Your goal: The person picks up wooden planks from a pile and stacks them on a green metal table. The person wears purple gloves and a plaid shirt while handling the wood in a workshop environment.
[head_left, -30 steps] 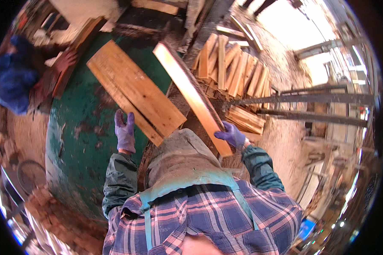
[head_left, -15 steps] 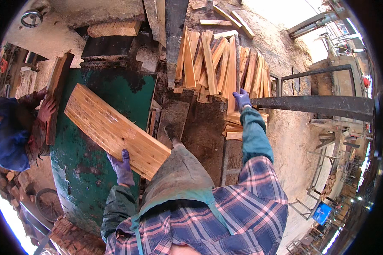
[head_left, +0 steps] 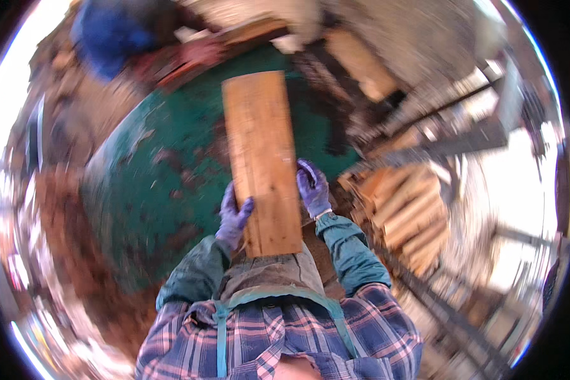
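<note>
A row of light wooden slats point(head_left: 263, 158), lying side by side like one wide board, extends from my apron over the green, paint-worn tabletop point(head_left: 171, 158). My left hand point(head_left: 234, 218), in a purple glove, grips its left edge with the thumb on top; the fingers beneath are partly hidden. At the opposite edge is my right hand point(head_left: 313, 188), also gloved in purple. Its fingers are parted and slightly bent beside the wood; motion smear hides whether they touch it. No separate slat shows in it.
A stack of wooden slats point(head_left: 411, 212) stands to my right, near a dark metal bar point(head_left: 437, 310). Across the table, a person in blue point(head_left: 117, 38) has a hand at a dark-edged board point(head_left: 250, 35). Reddish-brown stacked pieces point(head_left: 63, 221) blur at left.
My view has swung to the right, blurring the surroundings. My right hand has left the slat pile and come to the row's right edge. The row now points straight away from me.
</note>
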`<action>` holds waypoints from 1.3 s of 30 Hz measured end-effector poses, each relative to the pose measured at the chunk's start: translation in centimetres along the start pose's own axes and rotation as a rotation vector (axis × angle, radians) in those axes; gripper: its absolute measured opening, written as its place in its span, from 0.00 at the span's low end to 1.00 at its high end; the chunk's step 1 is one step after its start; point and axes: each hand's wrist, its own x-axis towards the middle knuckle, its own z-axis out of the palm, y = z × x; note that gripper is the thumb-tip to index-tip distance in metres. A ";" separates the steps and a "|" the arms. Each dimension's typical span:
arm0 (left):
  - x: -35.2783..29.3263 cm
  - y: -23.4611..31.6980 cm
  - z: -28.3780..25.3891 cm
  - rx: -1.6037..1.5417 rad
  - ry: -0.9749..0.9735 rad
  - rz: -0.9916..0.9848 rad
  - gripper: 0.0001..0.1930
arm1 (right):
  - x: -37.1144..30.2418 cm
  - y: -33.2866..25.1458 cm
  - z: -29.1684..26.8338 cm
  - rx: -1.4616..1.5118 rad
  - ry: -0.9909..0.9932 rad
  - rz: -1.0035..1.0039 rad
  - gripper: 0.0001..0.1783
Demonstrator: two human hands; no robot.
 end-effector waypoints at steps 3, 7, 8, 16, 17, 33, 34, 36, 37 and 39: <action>-0.6 -0.9 0.3 -0.192 0.102 0.030 0.32 | 1.4 0.9 4.6 0.251 0.198 0.159 0.17; -0.9 -2.1 -0.6 -0.289 0.219 -0.110 0.34 | -0.3 1.5 4.3 0.180 -0.040 0.196 0.25; -1.2 -1.9 -1.3 -0.320 0.195 -0.188 0.37 | -0.8 1.3 4.0 0.137 -0.120 0.199 0.26; -14.7 9.9 -20.0 -0.014 -0.078 -0.279 0.57 | -13.1 -3.8 16.4 0.556 -0.468 0.708 0.34; -17.5 11.0 -22.6 0.096 -0.046 -0.271 0.58 | -15.9 -4.7 19.6 0.505 -0.514 0.684 0.34; -43.2 22.5 -48.1 -0.113 1.287 0.696 0.54 | -39.6 -28.5 75.8 0.679 -2.010 0.923 0.32; -46.5 23.8 -50.2 -0.229 1.354 0.565 0.55 | -43.5 -31.8 78.4 0.781 -2.070 0.807 0.31; -53.4 26.0 -54.6 -0.269 1.433 0.384 0.53 | -50.9 -36.8 81.2 0.600 -2.212 0.724 0.32; -56.2 26.5 -57.1 -0.210 1.432 0.315 0.51 | -54.6 -38.0 81.5 0.559 -2.268 0.880 0.32; -61.3 26.4 -61.7 0.238 1.657 -0.333 0.46 | -61.4 -37.4 79.4 0.076 -1.961 0.144 0.32</action>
